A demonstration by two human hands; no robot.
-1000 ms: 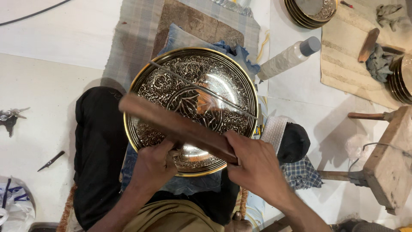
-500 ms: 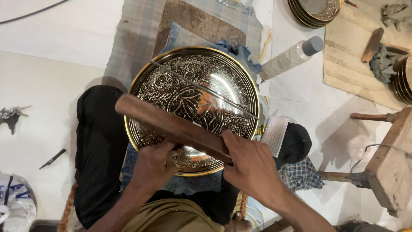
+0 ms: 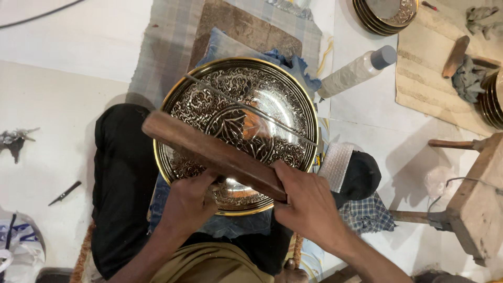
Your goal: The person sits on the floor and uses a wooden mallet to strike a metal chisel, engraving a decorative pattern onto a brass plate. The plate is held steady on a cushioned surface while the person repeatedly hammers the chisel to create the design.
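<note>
the engraved brass tray lies on the lap at frame centre. a wooden bar crosses its 7 o'clock side. the left hand is curled under the bar; the right hand is clamped on its 4 o'clock end. a plastic bottle lies at 2 o'clock.

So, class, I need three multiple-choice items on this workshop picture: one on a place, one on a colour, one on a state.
1. Where does the wooden bar lie?
A. across the engraved round plate
B. on the wooden stool
C. under the blue cloth

2. What colour is the cap of the plastic bottle?
A. red
B. grey
C. green

3. How is the right hand?
A. hanging free
B. gripping the bar's end
C. holding the bottle

Answers: A, the bar crosses the plate's lower half; B, the cap looks grey; B, its fingers wrap the bar while the left hand rests below it.
</note>
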